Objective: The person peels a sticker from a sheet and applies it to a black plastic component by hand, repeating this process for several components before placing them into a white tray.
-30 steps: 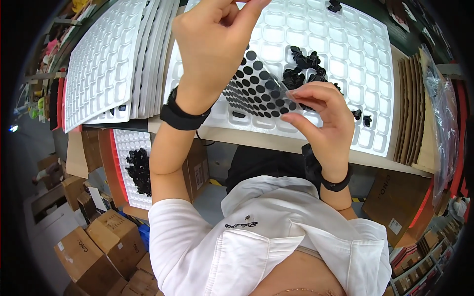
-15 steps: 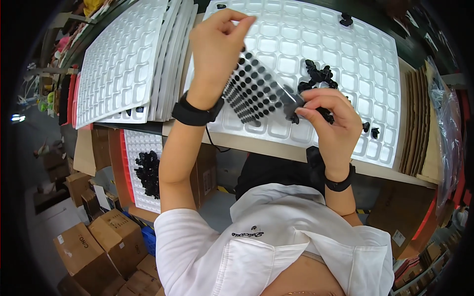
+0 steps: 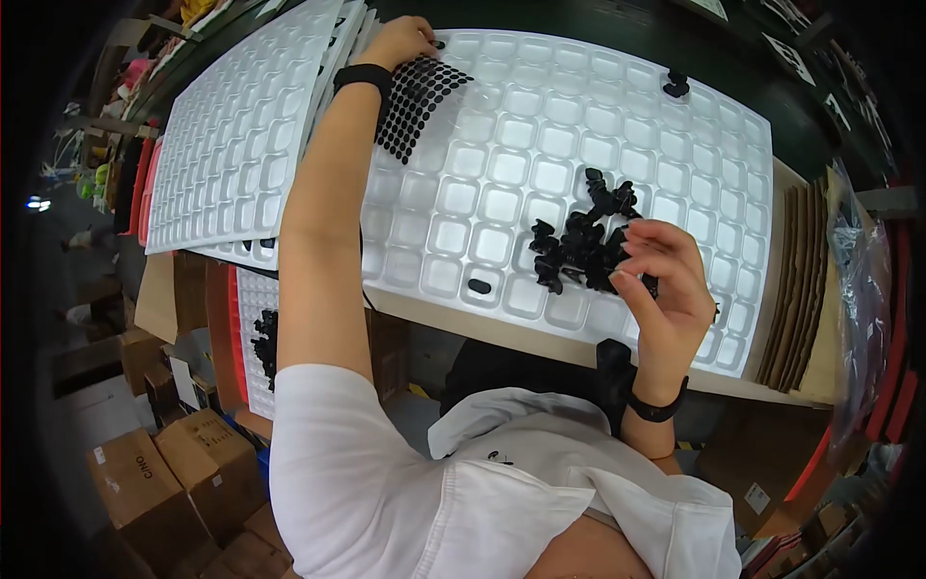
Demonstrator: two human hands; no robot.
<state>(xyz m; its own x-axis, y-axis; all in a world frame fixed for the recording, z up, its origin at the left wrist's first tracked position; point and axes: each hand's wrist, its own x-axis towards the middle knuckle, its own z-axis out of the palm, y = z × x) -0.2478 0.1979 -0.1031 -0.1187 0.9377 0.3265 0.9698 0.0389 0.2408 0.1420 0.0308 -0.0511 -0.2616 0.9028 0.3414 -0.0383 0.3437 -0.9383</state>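
Observation:
My left hand (image 3: 410, 41) reaches to the far left corner of a white tray (image 3: 453, 237) with many square pockets. Its fingers are bent together beside a small black piece (image 3: 439, 44); whether they grip anything is hidden. Just below these fingers, a clear sheet with rows of black round dots (image 3: 417, 104) lies over the tray. My right hand (image 3: 670, 285) hovers at the near right edge of a pile of black moulded parts (image 3: 584, 241), thumb and fingers apart, holding nothing visible. A black oval piece (image 3: 479, 287) sits in a near pocket.
Several white pocketed trays (image 3: 227, 135) stand stacked at the left. Another black part (image 3: 677, 84) rests at the tray's far right. Cardboard sheets (image 3: 796, 280) and clear plastic wrap (image 3: 861, 289) line the right side. Cardboard boxes (image 3: 207, 458) stand on the floor at lower left.
The dotted sheet has moved from my right hand to the tray's far left. My left arm has stretched away from me, its hand lowered to the tray corner. My right hand has let go of the sheet.

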